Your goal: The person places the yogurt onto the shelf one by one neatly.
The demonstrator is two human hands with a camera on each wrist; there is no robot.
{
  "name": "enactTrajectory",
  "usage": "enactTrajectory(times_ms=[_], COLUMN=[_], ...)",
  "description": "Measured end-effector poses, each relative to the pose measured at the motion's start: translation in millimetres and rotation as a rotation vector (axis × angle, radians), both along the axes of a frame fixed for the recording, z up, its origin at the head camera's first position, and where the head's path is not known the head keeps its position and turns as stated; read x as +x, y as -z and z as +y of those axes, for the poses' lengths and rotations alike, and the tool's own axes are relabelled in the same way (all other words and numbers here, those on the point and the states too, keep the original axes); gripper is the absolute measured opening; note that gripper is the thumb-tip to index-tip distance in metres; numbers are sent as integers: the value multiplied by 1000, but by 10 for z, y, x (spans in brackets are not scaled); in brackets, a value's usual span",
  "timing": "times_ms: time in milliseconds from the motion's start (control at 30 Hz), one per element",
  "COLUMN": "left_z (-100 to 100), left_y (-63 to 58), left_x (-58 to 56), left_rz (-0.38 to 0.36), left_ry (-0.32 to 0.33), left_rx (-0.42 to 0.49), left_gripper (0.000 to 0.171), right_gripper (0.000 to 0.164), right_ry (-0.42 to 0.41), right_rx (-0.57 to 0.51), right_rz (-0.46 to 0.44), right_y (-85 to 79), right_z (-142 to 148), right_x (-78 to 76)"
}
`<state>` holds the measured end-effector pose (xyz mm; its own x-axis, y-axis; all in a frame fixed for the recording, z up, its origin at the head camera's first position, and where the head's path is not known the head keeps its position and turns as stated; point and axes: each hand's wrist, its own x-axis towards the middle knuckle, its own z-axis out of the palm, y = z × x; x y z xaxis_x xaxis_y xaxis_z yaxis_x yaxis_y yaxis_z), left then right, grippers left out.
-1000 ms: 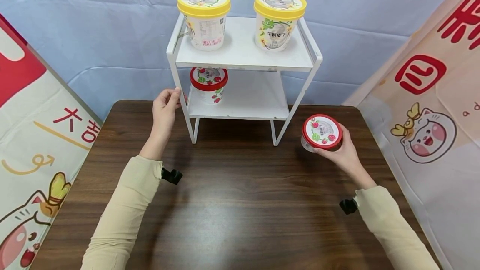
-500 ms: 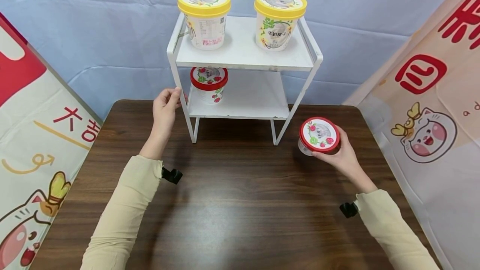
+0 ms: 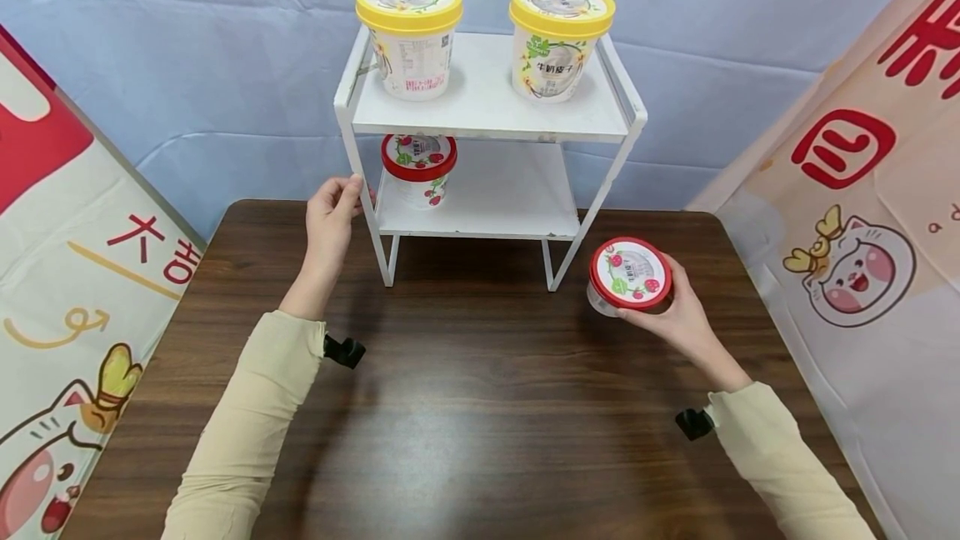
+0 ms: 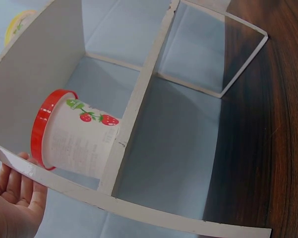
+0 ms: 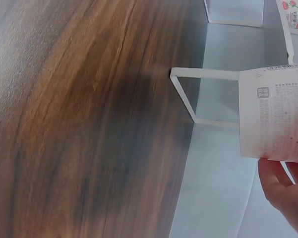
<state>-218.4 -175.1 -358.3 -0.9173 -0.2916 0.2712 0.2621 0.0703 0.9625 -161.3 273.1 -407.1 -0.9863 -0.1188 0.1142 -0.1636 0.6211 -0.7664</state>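
My left hand (image 3: 328,219) grips the left front post of a white two-tier rack (image 3: 498,186), thumb in front. In the left wrist view its curled fingers (image 4: 26,191) are partly hidden behind that post. With my right hand (image 3: 686,323) I hold an ice cream tub (image 3: 630,273) by its side, right of the rack; its red lid has strawberries on it. The right wrist view shows that tub's printed white side (image 5: 273,114), apparently raised off the table. A similar red-lidded tub (image 3: 418,161) stands on the lower shelf at the left, near my left hand.
Two yellow-lidded tubs (image 3: 410,40) stand apart on the upper shelf. The rack stands at the back of a dark wooden table (image 3: 465,373). A pale blue cloth (image 3: 720,40) hangs behind, and printed banners (image 3: 847,215) flank both sides.
My right hand has carried the red-lidded tub a little to the left and slightly nearer, towards the rack's right front leg. The left hand has stayed on the post.
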Motion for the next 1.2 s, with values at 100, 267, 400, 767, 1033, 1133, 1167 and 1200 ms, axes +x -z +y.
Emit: enactTrajectory(times_ms=[100,267,400,767,1033,1133,1167,1200], left_z=[1,2,2,0,6,10,9,8], left_y=[-1,0,6,3,0,-3,-3,-3], left_x=[1,1,-1,-3,4,6,5,4], left_rz=[0,6,8,11,10,11,11,11], left_ry=[0,-1,-3,2,7,7,7,7], left_rx=[2,12,16,17,22,27,26,25], left_gripper=[20,18,18,18,18,17,17,17], right_gripper=[103,101,96,100,92,91,91,91], right_ry=[-13,-23,-37,-71,-103,-112,-115,-118], right_rx=[-7,5,-8,-4,-24,-31,-35,-39], right_rz=[1,-4,-1,22,36,36,35,34], right_y=[-11,-104,-277,-127,-475,-513,-521,-525], right_z=[-25,-114,-242,-203,-466,-505,-515,-522], right_x=[11,50,139,57,214,224,224,223])
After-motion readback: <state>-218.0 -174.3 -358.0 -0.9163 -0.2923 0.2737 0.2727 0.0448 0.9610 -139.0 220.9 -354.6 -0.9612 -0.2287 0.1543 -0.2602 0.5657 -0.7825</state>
